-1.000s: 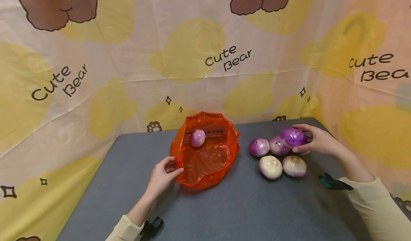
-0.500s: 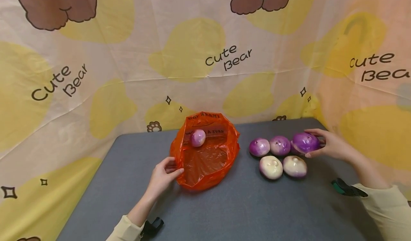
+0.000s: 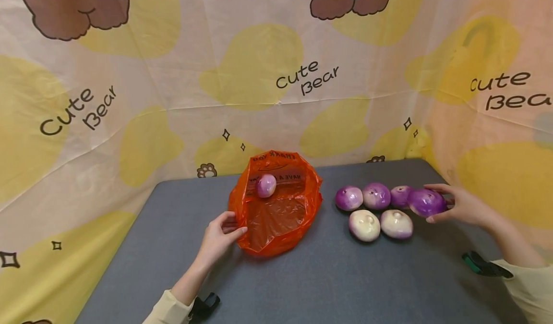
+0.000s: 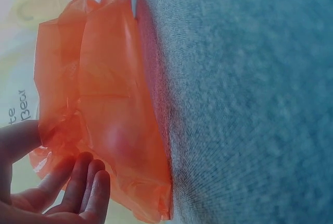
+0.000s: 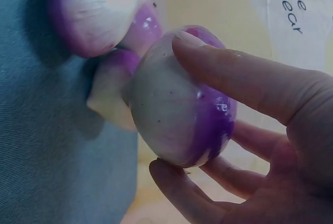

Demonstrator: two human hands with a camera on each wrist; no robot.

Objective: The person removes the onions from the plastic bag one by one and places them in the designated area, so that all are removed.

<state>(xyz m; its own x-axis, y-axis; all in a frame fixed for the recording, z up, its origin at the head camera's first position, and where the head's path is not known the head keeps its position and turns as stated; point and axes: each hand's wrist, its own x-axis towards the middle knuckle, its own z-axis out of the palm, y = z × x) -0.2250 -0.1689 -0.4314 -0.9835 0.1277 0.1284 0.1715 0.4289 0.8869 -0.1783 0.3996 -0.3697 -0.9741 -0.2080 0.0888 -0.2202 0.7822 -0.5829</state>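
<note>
In the head view an orange plastic bag [image 3: 276, 247] stands with its mouth open, a purple-and-white turnip [image 3: 266, 186] inside. My left hand [image 3: 218, 235] holds the bag's left rim, the thumb and fingers on either side of the plastic; the left wrist view shows the fingers [image 4: 96, 195] against its outer wall. To the right, my right hand [image 3: 466, 208] grips a glossy turnip [image 3: 426, 202] between thumb and fingers, beside the back row of turnips. In the right wrist view this turnip [image 5: 171, 104] shows its white side, and the thumb [image 5: 229, 70] lies across it.
Three turnips form a back row, among them a left one [image 3: 349, 198] and a smaller-looking one [image 3: 401, 197]. Two with white sides up [image 3: 364, 225] lie in front. All rest on a grey table [image 3: 311, 285], with a printed cloth [image 3: 259, 65] hanging behind and at the sides.
My right hand has moved right and slightly toward me with the held turnip, uncovering the turnip behind it. The left hand and the bag have stayed in place.
</note>
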